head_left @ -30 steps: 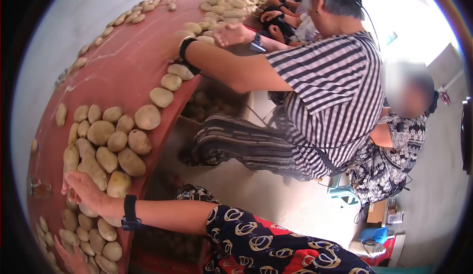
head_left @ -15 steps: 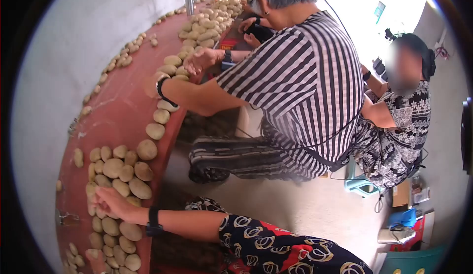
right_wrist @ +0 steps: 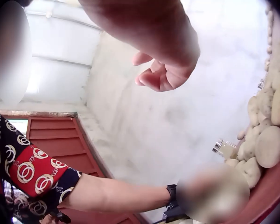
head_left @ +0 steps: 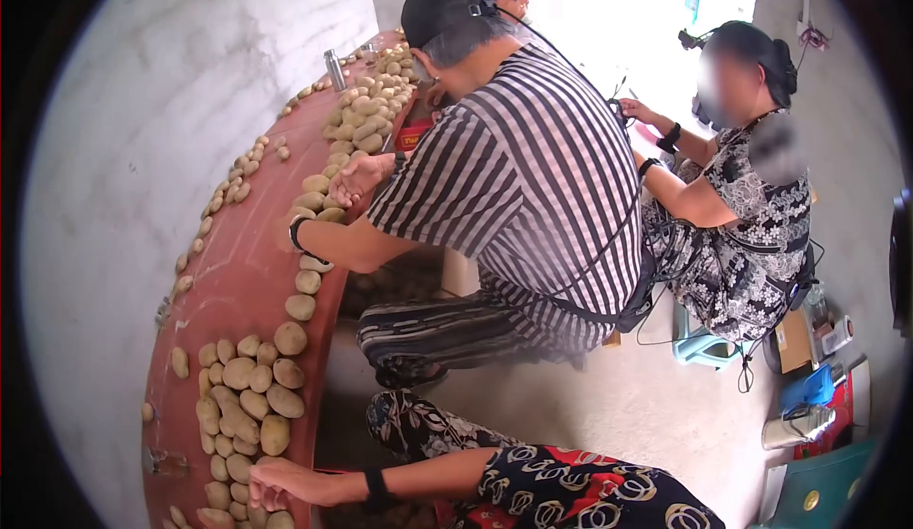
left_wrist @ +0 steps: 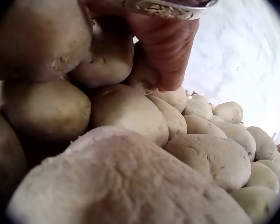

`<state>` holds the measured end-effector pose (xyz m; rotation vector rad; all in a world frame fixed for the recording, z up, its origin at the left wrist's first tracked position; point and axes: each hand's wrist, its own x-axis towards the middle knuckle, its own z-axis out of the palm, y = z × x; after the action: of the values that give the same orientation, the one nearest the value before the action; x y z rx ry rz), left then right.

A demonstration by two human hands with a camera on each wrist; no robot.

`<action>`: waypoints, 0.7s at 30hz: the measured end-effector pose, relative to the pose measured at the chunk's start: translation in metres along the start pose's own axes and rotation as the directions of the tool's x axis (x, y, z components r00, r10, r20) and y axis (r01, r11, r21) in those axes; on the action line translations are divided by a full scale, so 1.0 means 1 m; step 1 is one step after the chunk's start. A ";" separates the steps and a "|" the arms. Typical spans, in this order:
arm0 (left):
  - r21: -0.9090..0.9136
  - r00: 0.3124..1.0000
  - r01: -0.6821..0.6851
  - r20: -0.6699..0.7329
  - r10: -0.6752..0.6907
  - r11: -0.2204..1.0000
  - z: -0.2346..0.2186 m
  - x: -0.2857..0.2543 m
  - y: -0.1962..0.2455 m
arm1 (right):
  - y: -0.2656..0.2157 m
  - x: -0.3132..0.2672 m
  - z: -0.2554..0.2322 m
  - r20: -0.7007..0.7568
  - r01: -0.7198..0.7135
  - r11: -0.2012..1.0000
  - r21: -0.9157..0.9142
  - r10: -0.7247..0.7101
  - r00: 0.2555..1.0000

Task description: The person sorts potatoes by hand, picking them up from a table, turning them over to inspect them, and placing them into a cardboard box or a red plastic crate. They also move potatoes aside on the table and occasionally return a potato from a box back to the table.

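My right hand (head_left: 281, 484) is over the near end of the potatoes, its fingers loosely bent with nothing visible in them. In the right wrist view that same hand (right_wrist: 154, 46) hangs with curled, relaxed fingers and holds nothing. Potatoes (head_left: 238, 372) lie packed together on the red table (head_left: 228, 291). Outside the head view, my left hand (left_wrist: 168, 51) has a silver band and a finger pointing down against potatoes (left_wrist: 128, 112); its grip is unclear. A wrinkled surface fills the bottom of that view. In the right wrist view, blur covers the left hand (right_wrist: 212, 193).
A person in a striped shirt (head_left: 533, 158) sits farther along the table, hands at more potatoes (head_left: 366, 115). Another person (head_left: 751, 215) sits at the right on a stool. A glass (head_left: 166, 462) stands near the wall side, and a metal flask (head_left: 334, 70) farther off.
The head view has swung, so the table sits farther right and lower. My right hand has drawn back toward the table's near edge; my left hand has left the head view.
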<state>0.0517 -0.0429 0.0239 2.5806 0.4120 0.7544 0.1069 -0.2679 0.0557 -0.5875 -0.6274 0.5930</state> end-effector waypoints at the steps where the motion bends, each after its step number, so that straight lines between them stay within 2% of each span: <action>1: -0.011 1.000 -0.004 0.004 0.004 1.000 0.004 -0.002 0.003 | 0.000 -0.005 -0.004 -0.045 -0.023 1.000 0.009 0.024 0.999; 4: -0.044 1.000 -0.015 0.024 0.016 0.999 0.010 -0.005 0.012 | -0.002 -0.018 -0.010 -0.074 0.018 0.998 -0.056 -0.023 0.997; 10: -0.081 0.999 -0.005 0.036 0.008 0.997 0.012 -0.011 0.014 | -0.015 -0.037 0.002 -0.119 -0.068 0.993 -0.099 0.056 0.991; 13: -0.087 0.999 -0.006 0.034 0.009 0.996 0.011 -0.013 0.013 | -0.009 -0.037 0.007 -0.078 -0.048 0.989 -0.141 0.037 0.996; 21: -0.075 1.000 0.011 -0.007 -0.012 0.997 0.000 -0.008 -0.002 | -0.004 -0.037 0.011 -0.114 -0.111 0.989 -0.099 0.099 0.988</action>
<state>0.0450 -0.0441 0.0188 2.5040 0.3928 0.7616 0.0765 -0.2914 0.0526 -0.7506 -0.5292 0.6247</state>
